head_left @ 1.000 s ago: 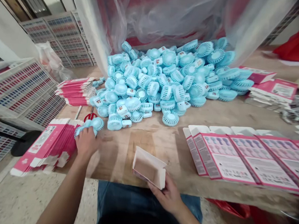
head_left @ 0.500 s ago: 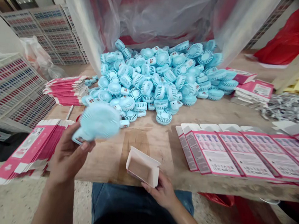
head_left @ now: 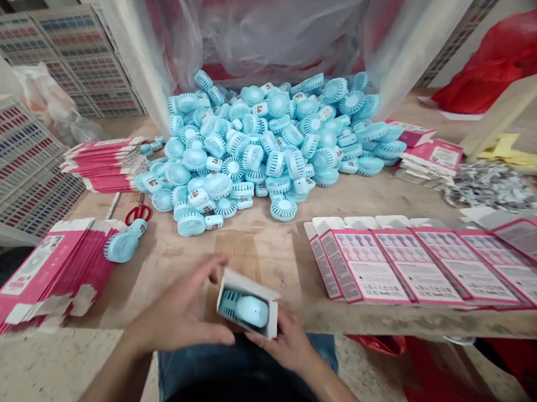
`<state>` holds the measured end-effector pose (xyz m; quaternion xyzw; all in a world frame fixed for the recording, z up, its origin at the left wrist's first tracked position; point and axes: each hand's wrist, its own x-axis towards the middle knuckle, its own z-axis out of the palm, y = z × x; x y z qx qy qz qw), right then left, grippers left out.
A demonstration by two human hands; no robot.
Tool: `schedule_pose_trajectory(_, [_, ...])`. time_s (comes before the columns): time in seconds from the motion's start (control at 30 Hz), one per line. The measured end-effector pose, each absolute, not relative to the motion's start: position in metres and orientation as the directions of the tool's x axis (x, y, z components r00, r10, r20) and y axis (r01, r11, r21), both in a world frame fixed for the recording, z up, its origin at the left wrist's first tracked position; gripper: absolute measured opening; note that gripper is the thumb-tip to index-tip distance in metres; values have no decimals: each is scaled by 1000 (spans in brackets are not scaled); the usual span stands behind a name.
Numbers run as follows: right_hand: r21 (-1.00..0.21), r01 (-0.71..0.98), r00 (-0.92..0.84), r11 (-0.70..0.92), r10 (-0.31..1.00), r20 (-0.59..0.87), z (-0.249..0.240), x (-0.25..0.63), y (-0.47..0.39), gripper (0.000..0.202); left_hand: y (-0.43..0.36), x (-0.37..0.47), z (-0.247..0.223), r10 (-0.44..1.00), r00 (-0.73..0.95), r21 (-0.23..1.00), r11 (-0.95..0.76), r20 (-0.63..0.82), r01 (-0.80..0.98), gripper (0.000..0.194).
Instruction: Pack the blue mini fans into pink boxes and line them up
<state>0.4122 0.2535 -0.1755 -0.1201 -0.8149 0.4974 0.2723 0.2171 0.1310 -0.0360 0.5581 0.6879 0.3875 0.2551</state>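
Note:
An open white box [head_left: 273, 311] rests in my right hand [head_left: 290, 345], whose fingers wrap round its right side and underside. Inside the box lies a light blue fan [head_left: 251, 311], its grille to the left and a smooth rounded part to the right. My left hand [head_left: 185, 312] is just left of the box, fingers and thumb spread, holding nothing. Beyond both hands is a large heap of light blue fans [head_left: 254, 144]. A single blue fan [head_left: 122, 245] leans by the flat pink boxes at the left.
Flat pink boxes [head_left: 54, 264] lie at the left edge, with another stack [head_left: 106, 163] behind and red scissors [head_left: 138, 212] between. A row of pink-and-white boxes [head_left: 375, 265] stands at the right. Grey shreds [head_left: 488, 184] lie behind it.
The fan from my left hand is now in the box, and that hand has moved right and opened. The view has shifted slightly; scissors and a single fan now show at the left.

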Motion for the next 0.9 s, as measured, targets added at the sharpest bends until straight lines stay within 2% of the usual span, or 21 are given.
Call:
schedule_pose_trajectory(0.07, [-840,-16,-878,543,394,272,-162,421,268,52,148,222,-67,954,-288,888,202,-84,412,69])
schedule_pose_trajectory(0.13, [-740,61,-892,670,369,260,-147,434,287,43,179,230,-95,910,-385,909,285,-155,306,51])
schedule_pose_trajectory(0.2, [-606,110,-851,788,390,352,-133,453,306,32,218,241,-115,871,-460,895,333,-172,296,44])
schedule_pose_trajectory(0.27, [-509,141,-777,849,413,475,-121,473,320,30,258,254,-126,869,-463,877,350,-173,329,37])
schedule_pose_trajectory(0.37, [-476,194,-668,858,471,576,-113,498,324,34,304,276,-133,870,-466,858,356,-161,369,28])
schedule_pose_trajectory(0.43, [-487,222,-626,844,507,592,-116,507,318,34,324,291,-136,872,-470,858,343,-138,383,26])
schedule_pose_trajectory(0.53, [-545,232,-595,806,561,575,-129,507,306,34,340,319,-140,914,-389,889,268,-112,372,28])
schedule_pose_trajectory(0.67, [-559,189,-615,807,541,573,-146,487,295,42,326,336,-127,981,-181,947,124,-72,295,55])
schedule_pose_trajectory(0.77, [-544,115,-624,831,486,611,-159,471,288,45,279,280,-97,994,-105,964,34,-7,262,57])
schedule_pose_trajectory(0.83, [-550,87,-598,830,485,638,-172,466,284,40,228,210,-70,979,-205,944,60,8,324,57])
schedule_pose_trajectory(0.9, [-585,77,-593,807,509,624,-189,464,282,33,163,133,-44,866,-500,825,279,5,492,59])
